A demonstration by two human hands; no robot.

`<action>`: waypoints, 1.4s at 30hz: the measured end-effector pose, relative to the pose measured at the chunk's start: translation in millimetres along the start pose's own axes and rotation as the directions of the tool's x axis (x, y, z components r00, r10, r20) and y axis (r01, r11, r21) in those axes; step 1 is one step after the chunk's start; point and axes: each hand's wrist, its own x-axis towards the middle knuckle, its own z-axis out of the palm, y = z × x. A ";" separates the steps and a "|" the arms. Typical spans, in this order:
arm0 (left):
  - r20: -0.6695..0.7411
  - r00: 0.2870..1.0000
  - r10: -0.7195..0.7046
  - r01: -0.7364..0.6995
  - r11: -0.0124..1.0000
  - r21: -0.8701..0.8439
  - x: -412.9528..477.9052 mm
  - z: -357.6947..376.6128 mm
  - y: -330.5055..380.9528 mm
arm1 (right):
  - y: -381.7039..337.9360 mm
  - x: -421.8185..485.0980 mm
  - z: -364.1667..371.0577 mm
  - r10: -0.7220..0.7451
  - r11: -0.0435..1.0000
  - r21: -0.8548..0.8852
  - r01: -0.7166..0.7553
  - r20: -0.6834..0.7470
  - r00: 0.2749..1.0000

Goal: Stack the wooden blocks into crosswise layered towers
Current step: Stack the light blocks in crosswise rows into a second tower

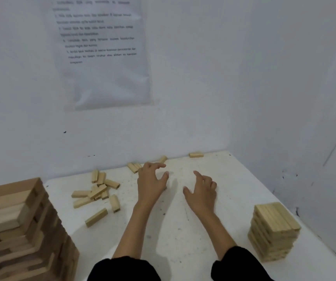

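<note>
Head camera, looking down over a person's forearms: loose wooden blocks [97, 191] lie in a jumbled heap on the left half of the white table [183, 240], with one stray block [96, 217] just in front of the heap, a few more blocks [134, 166] against the back wall and a lone block [196, 154] far back near the corner. The left hand [152, 182] hovers over the table with fingers spread and gently curved, holding nothing, its fingertips close to the blocks by the wall; it looks poised to gather the next pieces. The right hand [202, 191], just beside it, is likewise spread and empty, thumb out, apparently ready to help collect or steady. A small pale tower [274, 230] stands at the right edge of the table, its layers laid crosswise, set well apart from the loose pieces, likely so reaching arms do not knock it. A larger, darker tower [17, 230] rises at the near left. Black sleeves [122, 268] frame the bottom edge, and a printed sheet [102, 53], too blurred to read, hangs on the wall above.
</note>
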 end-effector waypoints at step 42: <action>-0.174 0.982 -0.074 0.117 0.962 0.247 51.3 -15.8 -97.8 | -38.8 90.5 75.3 -0.431 0.899 0.081 0.431 -0.014 0.902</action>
